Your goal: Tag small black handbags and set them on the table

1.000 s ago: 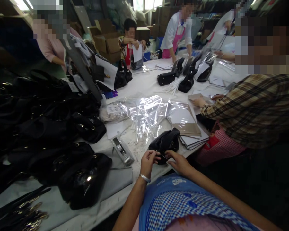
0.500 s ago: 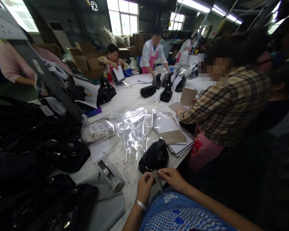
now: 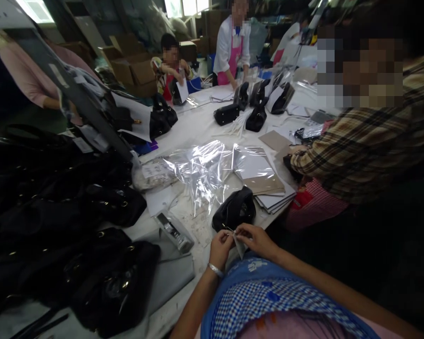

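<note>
A small black handbag (image 3: 234,209) stands at the near edge of the table, just beyond my hands. My left hand (image 3: 221,247) pinches a thin light string beside the bag. With bent fingertips my right hand (image 3: 259,241) holds the top of a pale hang tag (image 3: 240,249), which dangles below the fingers. The string appears to run between the tag and the bag, but its exact path is too small to make out. Both hands are close together, nearly touching.
Black handbags (image 3: 116,273) pile up at left, beside a plastic-wrapped packet (image 3: 175,233). Clear plastic bags (image 3: 207,174) and stacked cardboard sheets (image 3: 265,186) lie beyond. A plaid-sleeved co-worker (image 3: 325,146) stands close at right; other people work around the table (image 3: 198,125).
My view has tilted down, so the table appears higher in the picture. My hands keep their pinch on the tag and string. The plaid-sleeved co-worker has lowered a cardboard sheet.
</note>
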Demonstrator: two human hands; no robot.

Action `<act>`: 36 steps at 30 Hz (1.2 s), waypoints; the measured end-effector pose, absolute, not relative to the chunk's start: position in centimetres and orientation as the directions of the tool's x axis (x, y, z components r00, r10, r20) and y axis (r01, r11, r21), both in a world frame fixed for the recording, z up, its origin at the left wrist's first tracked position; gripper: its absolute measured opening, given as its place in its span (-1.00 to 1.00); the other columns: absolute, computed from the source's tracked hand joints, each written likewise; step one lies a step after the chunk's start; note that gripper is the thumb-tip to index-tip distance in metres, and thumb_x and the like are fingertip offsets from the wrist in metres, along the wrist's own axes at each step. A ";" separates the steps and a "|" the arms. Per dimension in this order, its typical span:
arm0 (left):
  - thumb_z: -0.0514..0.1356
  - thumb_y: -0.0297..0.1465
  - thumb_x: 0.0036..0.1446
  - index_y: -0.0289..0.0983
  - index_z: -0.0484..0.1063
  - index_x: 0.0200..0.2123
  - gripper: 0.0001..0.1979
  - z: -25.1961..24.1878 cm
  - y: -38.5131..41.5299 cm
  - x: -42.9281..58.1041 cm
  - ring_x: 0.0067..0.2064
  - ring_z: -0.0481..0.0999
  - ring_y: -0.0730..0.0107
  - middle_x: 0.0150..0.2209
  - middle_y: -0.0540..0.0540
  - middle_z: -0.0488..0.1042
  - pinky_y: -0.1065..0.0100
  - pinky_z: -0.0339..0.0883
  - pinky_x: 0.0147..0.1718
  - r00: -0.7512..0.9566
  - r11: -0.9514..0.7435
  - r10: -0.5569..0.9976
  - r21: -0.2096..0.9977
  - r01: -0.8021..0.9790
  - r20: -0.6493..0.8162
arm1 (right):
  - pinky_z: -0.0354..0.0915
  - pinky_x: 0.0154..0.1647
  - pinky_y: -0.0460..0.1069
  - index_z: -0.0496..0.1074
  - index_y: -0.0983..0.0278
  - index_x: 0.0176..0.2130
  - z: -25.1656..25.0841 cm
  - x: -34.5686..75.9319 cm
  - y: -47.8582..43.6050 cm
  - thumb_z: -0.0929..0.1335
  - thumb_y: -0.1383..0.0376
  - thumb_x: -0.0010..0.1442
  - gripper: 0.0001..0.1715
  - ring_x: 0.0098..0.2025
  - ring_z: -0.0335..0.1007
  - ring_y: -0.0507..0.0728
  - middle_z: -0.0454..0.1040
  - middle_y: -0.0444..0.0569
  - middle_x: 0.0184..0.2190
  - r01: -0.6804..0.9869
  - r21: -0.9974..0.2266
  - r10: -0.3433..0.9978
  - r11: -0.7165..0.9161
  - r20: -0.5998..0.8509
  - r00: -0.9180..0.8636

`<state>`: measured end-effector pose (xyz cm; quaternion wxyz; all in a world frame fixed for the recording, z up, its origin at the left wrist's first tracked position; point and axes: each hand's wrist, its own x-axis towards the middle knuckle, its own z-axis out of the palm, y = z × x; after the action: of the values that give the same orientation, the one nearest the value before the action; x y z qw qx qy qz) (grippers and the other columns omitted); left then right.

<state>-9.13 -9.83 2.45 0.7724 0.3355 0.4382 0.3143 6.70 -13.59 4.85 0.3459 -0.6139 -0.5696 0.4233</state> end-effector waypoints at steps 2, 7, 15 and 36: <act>0.35 -0.26 -0.08 -0.33 0.44 -0.41 -0.74 2.5 -9.9 -9.1 -0.37 0.48 0.43 -0.43 -0.04 0.50 0.40 0.39 -0.29 0.413 0.579 0.781 0.791 -0.196 -0.469 | 0.36 -0.19 -0.03 0.46 0.23 -0.20 4.9 6.6 -13.5 0.36 0.26 0.17 -0.84 -0.25 0.45 0.09 0.51 -0.06 -0.31 0.387 -0.914 0.991 -0.119 -0.133 -0.011; 0.33 -0.30 -0.06 -0.33 0.44 -0.42 -0.78 2.6 -10.0 -9.0 -0.36 0.49 0.43 -0.43 -0.04 0.51 0.40 0.40 -0.28 0.417 0.559 0.793 0.802 -0.208 -0.444 | 0.36 -0.20 -0.01 0.44 0.22 -0.25 5.7 6.2 -13.2 0.37 0.23 0.15 -0.86 -0.25 0.45 0.11 0.50 -0.06 -0.31 0.404 -0.903 0.989 -0.145 -0.130 0.065; 0.30 -0.31 0.00 -0.34 0.44 -0.39 -0.80 2.8 -9.9 -9.3 -0.32 0.54 0.37 -0.40 -0.09 0.55 0.34 0.42 -0.22 0.458 0.510 0.799 0.842 -0.174 -0.389 | 0.43 -0.20 0.03 0.45 0.26 -0.14 4.5 6.1 -13.3 0.40 0.12 0.09 -0.63 -0.30 0.50 0.13 0.51 -0.07 -0.37 0.057 -0.936 0.934 -0.348 -0.340 0.114; 0.12 -0.36 0.22 -0.22 0.57 -0.27 -0.79 4.5 -9.1 -9.9 -0.20 0.49 0.33 -0.28 -0.11 0.54 0.30 0.36 -0.19 0.376 -0.085 0.926 0.970 0.228 -0.007 | 0.40 -0.28 -0.13 0.58 0.30 -0.30 4.3 6.2 -13.0 0.54 0.17 -0.09 -0.66 -0.37 0.45 -0.01 0.54 -0.07 -0.41 -0.569 -0.707 0.802 -0.420 -0.583 0.132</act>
<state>-9.88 -9.09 4.52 0.5117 0.6529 0.4421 0.3411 6.16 -12.97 4.32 0.5275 -0.5362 -0.1085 0.6499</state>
